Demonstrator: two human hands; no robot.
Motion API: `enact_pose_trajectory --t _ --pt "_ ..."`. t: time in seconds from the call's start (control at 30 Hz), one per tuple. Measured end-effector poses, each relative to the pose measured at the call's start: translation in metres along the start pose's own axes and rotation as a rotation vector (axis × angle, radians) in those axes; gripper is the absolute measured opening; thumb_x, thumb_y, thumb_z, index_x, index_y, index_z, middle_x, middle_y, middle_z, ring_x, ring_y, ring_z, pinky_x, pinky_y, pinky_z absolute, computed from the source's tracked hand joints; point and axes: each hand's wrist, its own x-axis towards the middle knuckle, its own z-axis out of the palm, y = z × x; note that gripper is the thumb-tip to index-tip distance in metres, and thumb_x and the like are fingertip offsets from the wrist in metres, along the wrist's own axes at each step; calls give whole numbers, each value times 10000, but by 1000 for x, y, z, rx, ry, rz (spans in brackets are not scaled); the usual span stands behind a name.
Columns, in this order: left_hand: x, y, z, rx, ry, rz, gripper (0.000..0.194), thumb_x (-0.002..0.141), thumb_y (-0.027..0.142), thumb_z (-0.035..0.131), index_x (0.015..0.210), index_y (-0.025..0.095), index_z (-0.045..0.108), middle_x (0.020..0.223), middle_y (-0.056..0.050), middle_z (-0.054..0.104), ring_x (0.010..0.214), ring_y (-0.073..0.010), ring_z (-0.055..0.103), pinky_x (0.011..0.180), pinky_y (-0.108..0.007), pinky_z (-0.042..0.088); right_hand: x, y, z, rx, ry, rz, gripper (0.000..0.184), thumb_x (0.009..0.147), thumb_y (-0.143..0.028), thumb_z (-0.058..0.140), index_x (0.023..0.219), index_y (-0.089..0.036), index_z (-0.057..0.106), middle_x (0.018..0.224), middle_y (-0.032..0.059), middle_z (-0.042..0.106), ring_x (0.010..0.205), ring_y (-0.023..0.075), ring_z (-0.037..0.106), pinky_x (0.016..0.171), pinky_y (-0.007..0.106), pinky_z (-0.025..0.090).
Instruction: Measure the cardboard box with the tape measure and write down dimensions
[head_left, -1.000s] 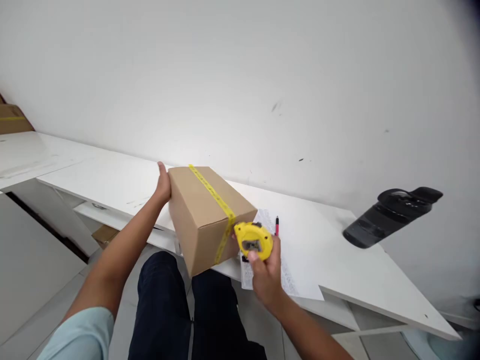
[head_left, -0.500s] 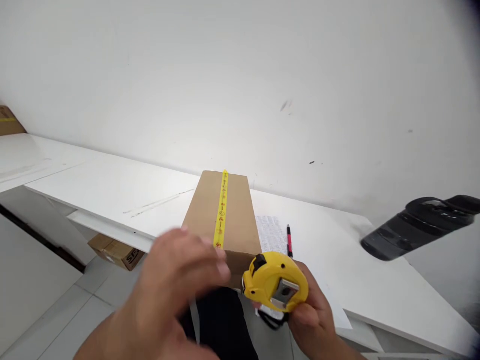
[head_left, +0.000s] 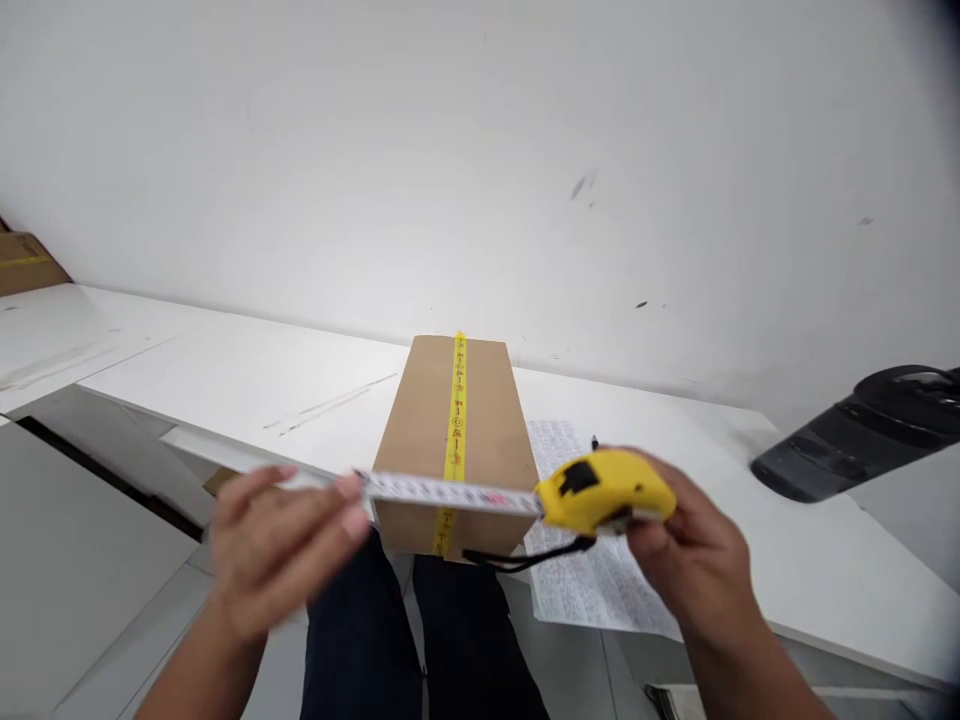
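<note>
Tape measure drawn out across the near end of a cardboard box

In the head view, the cardboard box (head_left: 480,425) sits in the middle, resting at the front edge of a white table (head_left: 225,345), its near end poking out past that edge. A strip of yellow packing tape (head_left: 457,410) with printed marks runs along its top and folds down over the near end.

To the right of the box, the right hand (head_left: 697,555) has its fingers wrapped around a yellow tape measure (head_left: 607,490). The blade (head_left: 454,494) comes out of the case and stretches leftward in front of the box, near the top's front edge; whether it touches the cardboard cannot be told. A black strap (head_left: 525,562) hangs from the case and trails across the lower front of the box.

To the left of the box, the left hand (head_left: 281,545) is blurred, its fingertips at the free end of the blade and the other fingers loosely spread. Whether the thumb and finger actually pinch the blade is unclear.

Just right of the box, a sheet of paper (head_left: 585,585) covered in small print lies partly under the right hand, and a dark pen tip (head_left: 595,443) shows behind the tape measure. Farther right of the box is a dark bottle (head_left: 847,445).
</note>
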Motion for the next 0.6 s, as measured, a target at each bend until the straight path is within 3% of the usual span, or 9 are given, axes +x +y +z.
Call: enact_pose_trajectory --t 0.03,0.07,0.17,0.27,0.33,0.43,0.5,0.6 --pt "1 -21 5 100 135 79 372 809 105 780 1089 339 705 982 25 790 783 -153 713 860 -369 584 5 10 -9 -10 69 19 435 937 -428 700 1359 -330 662 1206 85 730 924 219 727 728 295 633" --pt "1 -41 11 153 211 49 341 814 101 773 1075 310 705 940 18 785 767 -151 702 807 -340 576 10 21 -17 -5 118 44 432 950 -436 682 1368 -330 655 1189 81 724 875 203 716 715 306 628" --pt "-5 -79 27 83 117 -336 191 906 244 717 1096 251 699 963 -9 778 768 -144 693 787 -325 569 22 48 -34 36 145 116 447 957 -455 671 1391 -359 626 1089 40 710 749 154 658 696 311 608" --pt "-15 -79 38 -129 39 -579 293 914 358 715 1178 236 683 990 -24 774 823 -161 699 898 -379 568 25 56 -37 0 99 150 468 970 -449 656 1428 -381 587 1044 20 701 744 146 640 700 309 601" --pt "-14 -65 42 -286 -56 -540 393 944 402 671 1302 245 631 1054 -46 775 869 -179 697 934 -407 558 24 51 -30 -70 62 139 486 976 -446 647 1450 -377 565 1053 21 701 763 153 647 716 320 607" --pt "-3 -42 50 -432 -224 -322 470 1023 502 498 1424 263 556 1243 -98 728 973 -216 670 908 -418 545 25 40 -16 -189 21 103 518 970 -461 647 1469 -356 553 1137 41 695 824 177 661 773 356 619" --pt "5 -33 55 -425 -243 -227 504 1042 554 409 1442 280 547 1297 -106 695 1037 -238 642 925 -435 522 27 36 -10 -230 14 95 529 973 -480 633 1478 -346 546 1174 52 687 848 188 663 793 373 626" --pt "7 -29 58 -420 -240 -223 531 1056 570 332 1486 308 500 1321 -100 670 1067 -246 618 950 -446 501 29 36 -9 -215 12 121 529 978 -494 619 1481 -348 543 1147 49 687 815 181 664 748 359 638"
